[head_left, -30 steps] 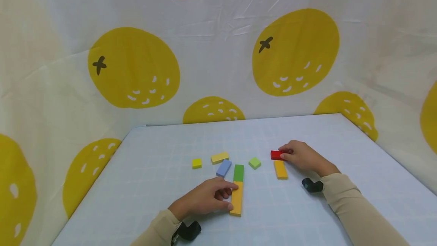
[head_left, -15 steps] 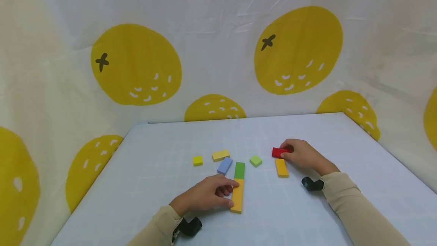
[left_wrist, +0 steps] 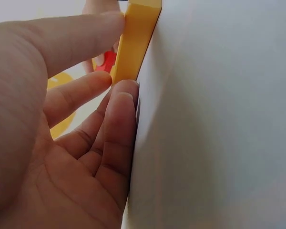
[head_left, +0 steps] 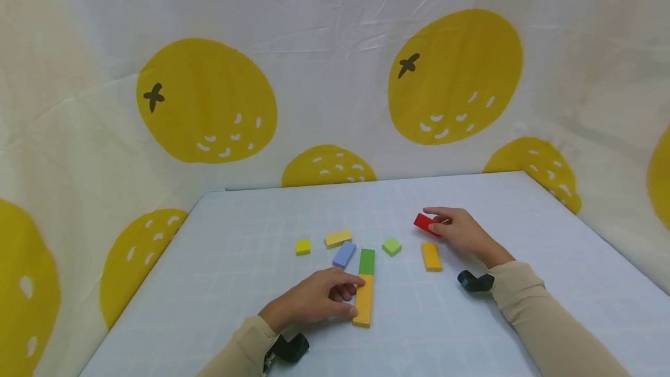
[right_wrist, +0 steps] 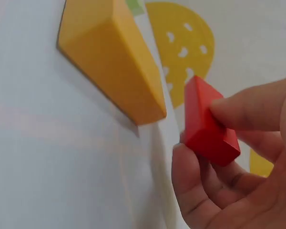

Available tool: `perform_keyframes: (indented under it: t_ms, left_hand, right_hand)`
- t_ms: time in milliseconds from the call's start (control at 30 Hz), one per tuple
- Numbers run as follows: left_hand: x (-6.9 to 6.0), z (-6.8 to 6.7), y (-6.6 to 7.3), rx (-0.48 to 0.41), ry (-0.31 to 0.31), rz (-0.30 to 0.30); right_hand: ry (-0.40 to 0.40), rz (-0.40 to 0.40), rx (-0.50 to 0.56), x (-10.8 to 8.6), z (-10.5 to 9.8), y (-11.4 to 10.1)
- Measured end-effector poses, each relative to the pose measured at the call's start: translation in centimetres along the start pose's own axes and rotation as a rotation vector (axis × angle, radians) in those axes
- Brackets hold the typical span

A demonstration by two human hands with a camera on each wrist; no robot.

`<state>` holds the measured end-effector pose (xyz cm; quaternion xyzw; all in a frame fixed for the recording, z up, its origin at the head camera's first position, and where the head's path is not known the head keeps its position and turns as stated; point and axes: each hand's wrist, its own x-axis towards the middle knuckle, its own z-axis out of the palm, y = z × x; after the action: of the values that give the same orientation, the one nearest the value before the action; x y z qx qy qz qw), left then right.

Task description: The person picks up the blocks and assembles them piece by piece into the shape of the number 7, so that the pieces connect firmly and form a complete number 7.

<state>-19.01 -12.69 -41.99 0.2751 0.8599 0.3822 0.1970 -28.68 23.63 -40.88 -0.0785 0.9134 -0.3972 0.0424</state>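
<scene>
No readable words, numbers, labels or brands. The only sign-like marks are two dark crosses (head_left: 154,97), each resembling a letter X, one on each of two large yellow fruits (head_left: 455,89) printed on the pale backdrop cloth (head_left: 335,92). Short curved white strokes (head_left: 436,118) also dot the printed fruits, forming no letters.

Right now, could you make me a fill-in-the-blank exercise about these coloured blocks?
1. The right grip holds a block that is coloured ____.
2. The long orange block that the left grip touches has a ____ block at its far end.
3. In the head view, the light-green block lies to the ____ of the blue block.

Missing words: red; green; right.
</scene>
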Motion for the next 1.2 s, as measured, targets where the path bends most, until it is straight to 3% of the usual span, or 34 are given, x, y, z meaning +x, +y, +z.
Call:
perform_keyframes:
  t_ms: [333,500,633,767,967,1067,1200]
  left_hand:
    - [-0.6,-0.5,-0.4,-0.027,0.043,0.005]
    - [-0.8,-0.9,-0.7,0.007,0.082,0.011]
    - [-0.9,-1.3,-0.9,0.051,0.149,0.012]
    - [-1.0,-2.0,-0.9,0.124,0.268,0.041]
    - [-0.7,-2.9,-1.3,0.173,0.4,0.004]
    - [-0.2,-3.1,-1.5,0.17,0.422,-0.038]
    - [0.8,-3.4,-1.4,0.155,0.433,-0.083]
  right_hand:
    - [0.027,0.054,0.176,0.9,1.7,-2.3]
    - [0.048,0.056,0.305,1.5,2.9,-3.8]
    - [0.073,0.062,0.381,1.6,3.3,-4.6]
    - [0.085,0.071,0.483,1.9,3.4,-5.3]
    - [-0.006,0.066,0.55,2.3,3.4,-5.9]
    - [-0.07,0.069,0.533,2.4,3.3,-6.0]
    - [-0.089,0.073,0.514,2.7,3.1,-5.9]
